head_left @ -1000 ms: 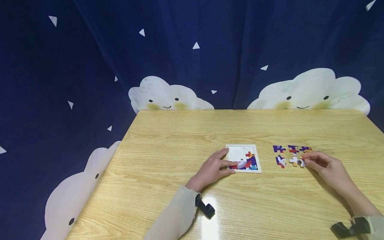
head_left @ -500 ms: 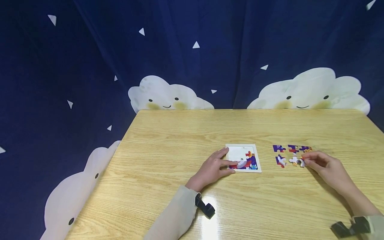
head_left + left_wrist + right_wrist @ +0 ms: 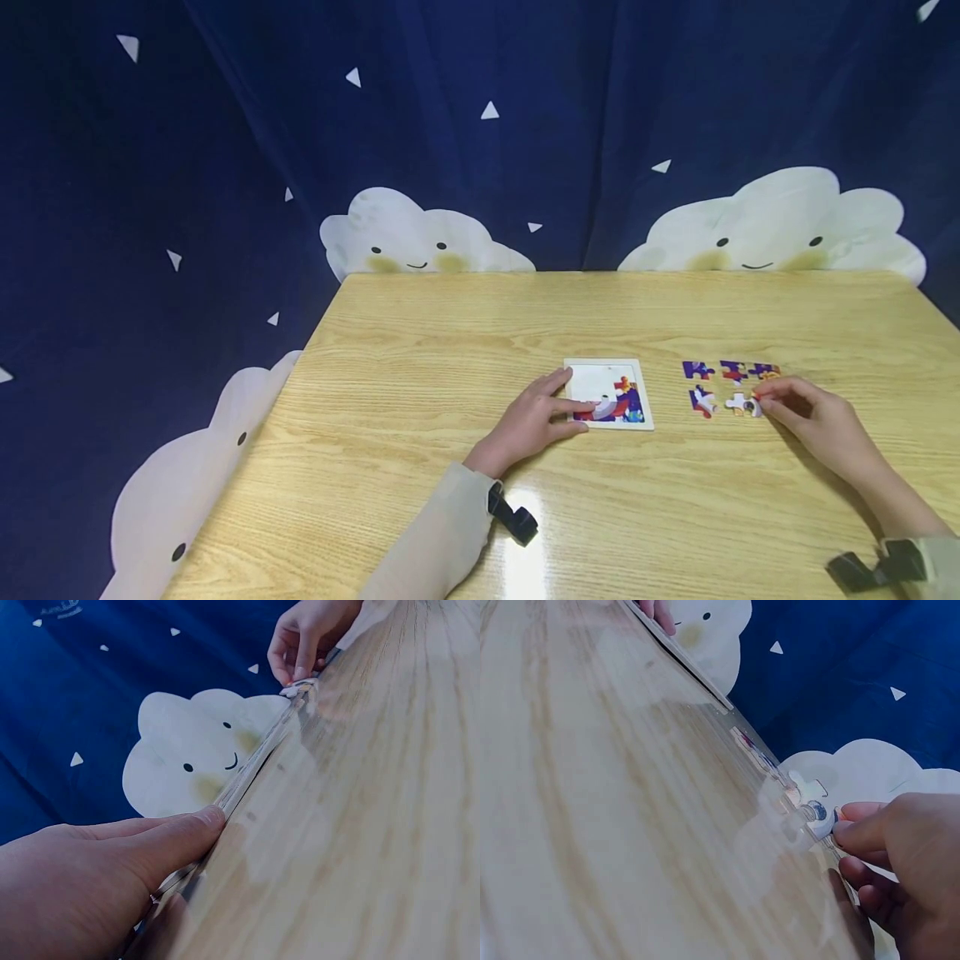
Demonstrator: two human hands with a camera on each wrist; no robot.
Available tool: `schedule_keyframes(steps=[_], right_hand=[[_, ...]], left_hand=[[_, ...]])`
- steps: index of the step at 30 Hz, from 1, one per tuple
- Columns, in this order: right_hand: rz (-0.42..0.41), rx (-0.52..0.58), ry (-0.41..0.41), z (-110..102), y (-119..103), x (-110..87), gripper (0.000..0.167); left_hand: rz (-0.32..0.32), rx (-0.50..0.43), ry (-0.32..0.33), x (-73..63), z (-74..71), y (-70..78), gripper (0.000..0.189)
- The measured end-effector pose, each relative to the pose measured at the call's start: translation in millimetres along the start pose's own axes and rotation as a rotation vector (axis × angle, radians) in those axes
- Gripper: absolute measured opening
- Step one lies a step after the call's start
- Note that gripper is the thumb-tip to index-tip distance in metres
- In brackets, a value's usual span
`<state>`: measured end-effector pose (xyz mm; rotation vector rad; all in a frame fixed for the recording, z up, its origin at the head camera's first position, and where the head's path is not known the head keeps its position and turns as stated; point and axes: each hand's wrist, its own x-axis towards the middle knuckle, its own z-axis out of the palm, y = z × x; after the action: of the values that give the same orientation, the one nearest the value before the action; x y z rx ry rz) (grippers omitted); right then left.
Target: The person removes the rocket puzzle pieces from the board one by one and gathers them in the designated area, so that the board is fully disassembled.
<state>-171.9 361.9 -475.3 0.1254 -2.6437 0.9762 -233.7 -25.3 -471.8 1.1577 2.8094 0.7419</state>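
My left hand (image 3: 528,417) rests with extended fingers on the left side of a white puzzle frame (image 3: 600,362). One finger lies across the pieces along its bottom, and the thumb is at the near edge. Joined pieces (image 3: 634,404) fill the frame's bottom and part of its right side; the rest is bare white. Off to the right, my right hand (image 3: 825,421) pinches a white jigsaw piece (image 3: 738,405) with a dark round spot between thumb and forefinger. The right wrist view shows this jigsaw piece (image 3: 808,791) tilted up, its right end hidden by the fingertips.
Several loose jigsaw pieces lie near the right hand: a purple one (image 3: 696,370), a red and purple one (image 3: 732,372), an orange one (image 3: 765,372) and a white and red one (image 3: 702,402). The wooden table (image 3: 450,333) meets a dark blue curtain (image 3: 450,125) with clouds.
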Motion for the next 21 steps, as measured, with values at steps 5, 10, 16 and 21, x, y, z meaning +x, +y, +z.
schedule_keyframes(steps=[5,10,16,21], right_hand=[[-0.013,-0.022,0.004,-1.1,0.2,1.6,0.01],[-0.029,-0.052,-0.003,-2.3,0.0,4.5,0.01],[-0.004,-0.08,-0.062,-4.1,-2.8,6.2,0.011],[0.018,-0.11,-0.097,-3.7,-4.6,7.3,0.012]], left_hand=[[-0.003,-0.01,-0.001,0.2,-0.6,0.3,0.036],[-0.009,-0.015,-0.001,0.5,-0.8,0.4,0.036],[-0.006,-0.003,-0.002,0.8,-0.1,-0.1,0.036],[-0.004,-0.006,0.001,-0.1,-0.1,0.1,0.036]])
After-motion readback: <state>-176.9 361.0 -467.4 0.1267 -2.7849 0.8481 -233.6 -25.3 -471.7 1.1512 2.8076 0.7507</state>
